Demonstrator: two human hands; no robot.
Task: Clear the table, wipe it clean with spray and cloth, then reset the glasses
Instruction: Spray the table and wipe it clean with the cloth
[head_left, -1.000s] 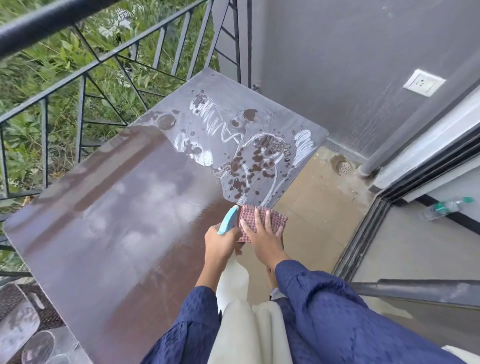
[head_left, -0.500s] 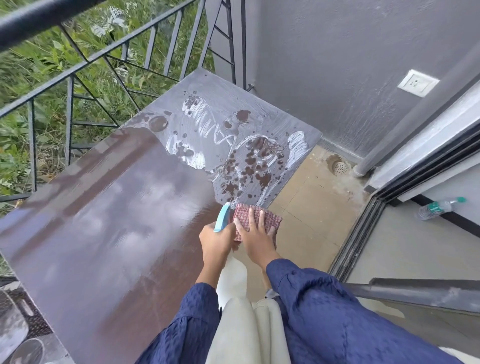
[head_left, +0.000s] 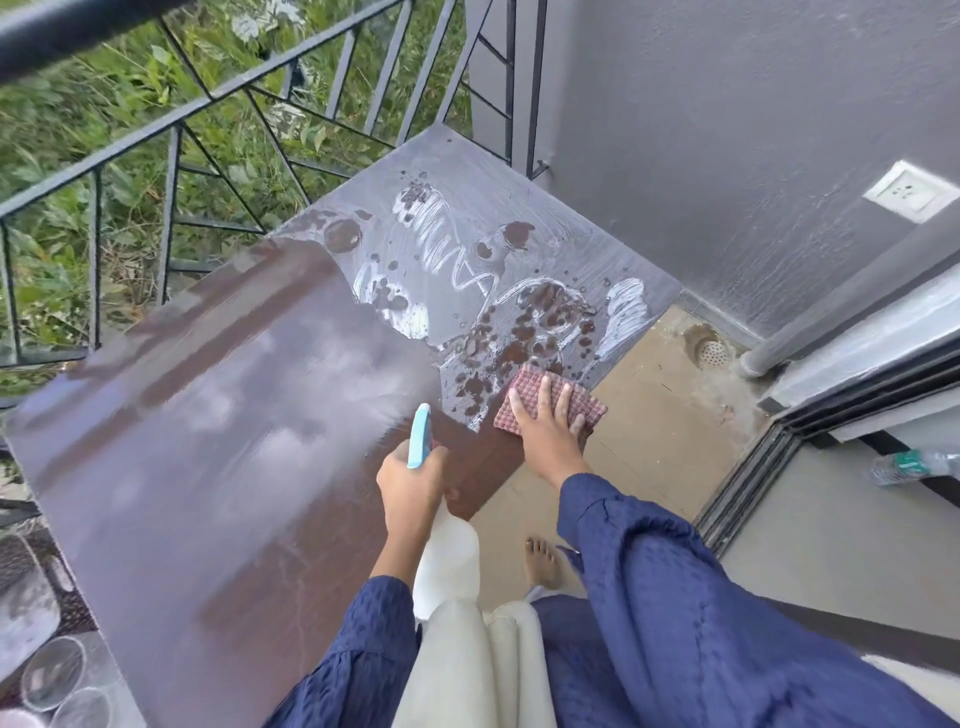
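A dark brown table (head_left: 218, 426) fills the middle of the head view, glossy on its near half. Its far right part carries white foam streaks and beaded droplets (head_left: 519, 312). My right hand (head_left: 545, 431) lies flat with fingers spread on a reddish checked cloth (head_left: 571, 400), pressing it onto the table's right edge just below the droplets. My left hand (head_left: 410, 483) grips a spray bottle (head_left: 418, 436) with a light blue head pointing at the table; its white body hangs below my hand. Glasses (head_left: 57, 680) stand at the bottom left, beside the table.
A black metal railing (head_left: 171, 130) runs along the table's far side, with grass beyond. A grey wall with a socket (head_left: 909, 192) rises on the right. The tiled floor has a drain (head_left: 711, 351), a door track, a plastic bottle (head_left: 914, 465) and my bare foot (head_left: 543, 561).
My right hand has slid the cloth forward and to the right along the table's edge, up to the droplets. My left hand with the spray bottle has stayed beside it.
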